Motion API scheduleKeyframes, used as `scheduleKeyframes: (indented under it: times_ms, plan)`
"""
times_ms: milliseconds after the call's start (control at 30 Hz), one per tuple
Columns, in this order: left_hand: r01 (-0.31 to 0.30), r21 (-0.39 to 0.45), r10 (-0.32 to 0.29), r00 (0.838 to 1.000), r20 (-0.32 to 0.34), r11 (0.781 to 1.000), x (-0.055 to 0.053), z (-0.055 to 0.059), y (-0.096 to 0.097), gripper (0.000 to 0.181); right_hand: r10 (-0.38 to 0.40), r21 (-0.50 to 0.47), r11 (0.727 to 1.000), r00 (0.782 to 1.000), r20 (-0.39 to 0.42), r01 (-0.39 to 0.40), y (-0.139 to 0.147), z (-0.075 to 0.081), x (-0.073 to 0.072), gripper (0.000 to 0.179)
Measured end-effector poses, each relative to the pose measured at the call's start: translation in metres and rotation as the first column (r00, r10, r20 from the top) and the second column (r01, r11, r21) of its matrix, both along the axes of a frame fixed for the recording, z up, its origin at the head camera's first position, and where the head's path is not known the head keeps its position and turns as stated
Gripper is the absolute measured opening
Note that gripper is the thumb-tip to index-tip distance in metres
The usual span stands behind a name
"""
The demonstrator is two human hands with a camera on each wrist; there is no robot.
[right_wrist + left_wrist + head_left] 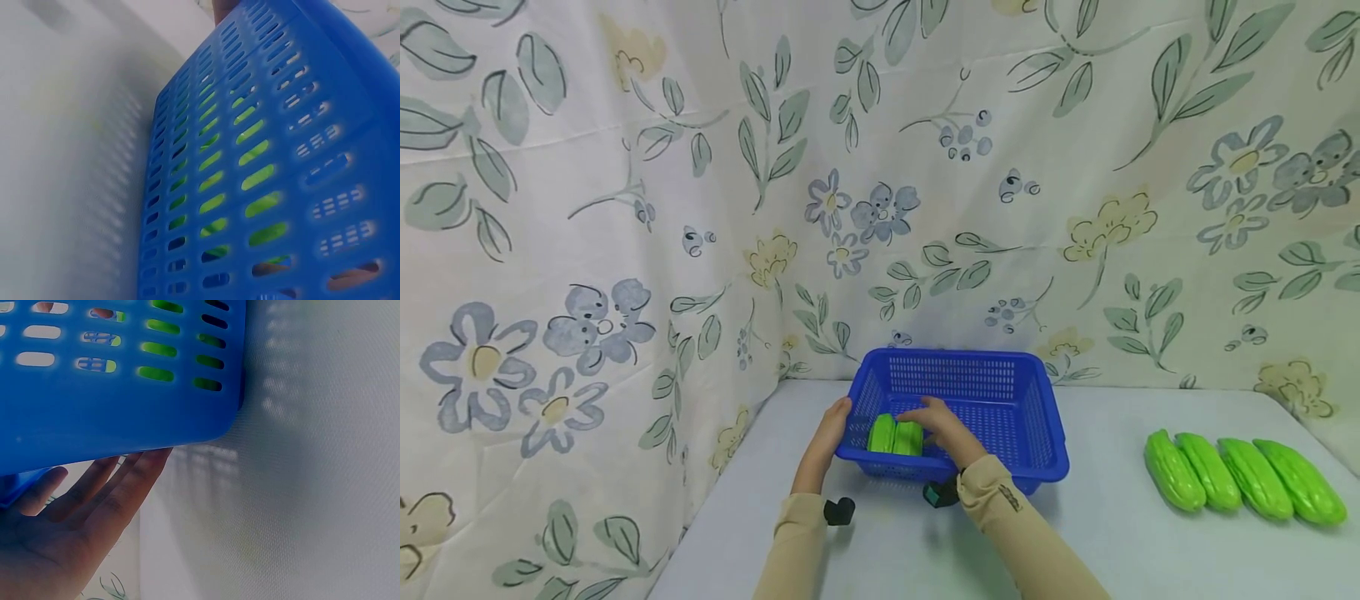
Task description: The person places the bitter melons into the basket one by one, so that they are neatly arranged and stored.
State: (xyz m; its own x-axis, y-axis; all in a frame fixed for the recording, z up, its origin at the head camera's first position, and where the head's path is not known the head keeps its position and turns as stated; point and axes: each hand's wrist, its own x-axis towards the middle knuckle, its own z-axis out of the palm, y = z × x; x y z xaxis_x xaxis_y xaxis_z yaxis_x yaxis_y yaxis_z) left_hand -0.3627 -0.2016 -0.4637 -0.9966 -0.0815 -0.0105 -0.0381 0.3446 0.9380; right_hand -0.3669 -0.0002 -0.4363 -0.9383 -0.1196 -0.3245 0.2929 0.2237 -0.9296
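Note:
A blue plastic basket with slotted walls stands on the table. Two ribbed green cucumber-like vegetables lie side by side inside it, at its left front; green also shows through the slots in both wrist views. My left hand rests against the outside of the basket's left wall, its fingers extended along it in the left wrist view. Over the front rim reaches my right hand, with its spread fingers just above and beside the right-hand vegetable. The basket's wall mostly hides that hand in the right wrist view.
Several more green vegetables lie in a slanted row on the white table, right of the basket. A floral curtain hangs behind the table and along its left side. Dark wrist devices show at both sleeves.

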Motion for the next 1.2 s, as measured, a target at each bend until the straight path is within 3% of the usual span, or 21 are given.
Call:
scheduleKeyframes:
  times_ms: [333,1200]
  plan:
    - [-0.008,-0.004,0.008,0.999,0.031,1.0,0.001,-0.001,0.0,0.054,0.03,-0.041,0.999,0.999,-0.012,-0.031,0.01,-0.004,0.003,0.081]
    - [-0.015,-0.005,0.015,0.999,0.035,1.0,0.0,-0.001,0.002,0.054,0.066,-0.066,0.996,0.997,-0.029,-0.068,0.017,-0.002,0.01,0.081]
